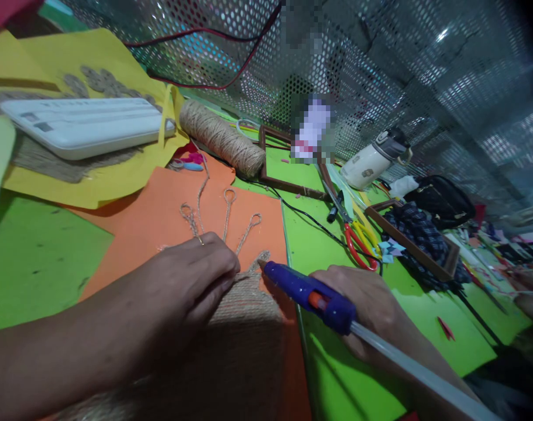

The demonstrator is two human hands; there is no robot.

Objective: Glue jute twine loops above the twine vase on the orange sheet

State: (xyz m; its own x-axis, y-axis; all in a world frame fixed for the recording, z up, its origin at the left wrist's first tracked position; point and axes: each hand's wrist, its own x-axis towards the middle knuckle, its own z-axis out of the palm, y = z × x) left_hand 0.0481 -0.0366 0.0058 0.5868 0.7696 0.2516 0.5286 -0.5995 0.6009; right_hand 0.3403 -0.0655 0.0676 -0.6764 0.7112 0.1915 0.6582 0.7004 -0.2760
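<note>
My right hand (367, 298) is wrapped round a blue hot glue gun (310, 292), with a long clear glue stick (415, 365) running out of its back. The gun's nozzle sits at the short twine piece (262, 257) by the upper edge of a twine-covered panel (248, 316). Fingers bent and pressed together, my left hand (200, 269) is closed at that same edge; its fingertips are partly hidden. Beyond it, twisted twine stalks with looped tops (227, 213) lie on orange paper (266, 216).
A twine roll (222, 137) lies beyond the orange paper. To the left, a white power bank-like device (90, 126) rests on yellow paper (117, 58). Right of centre are scissors with red handles (358, 248), a brown frame (292, 186), a black cable (314, 221) and a white bottle (367, 164).
</note>
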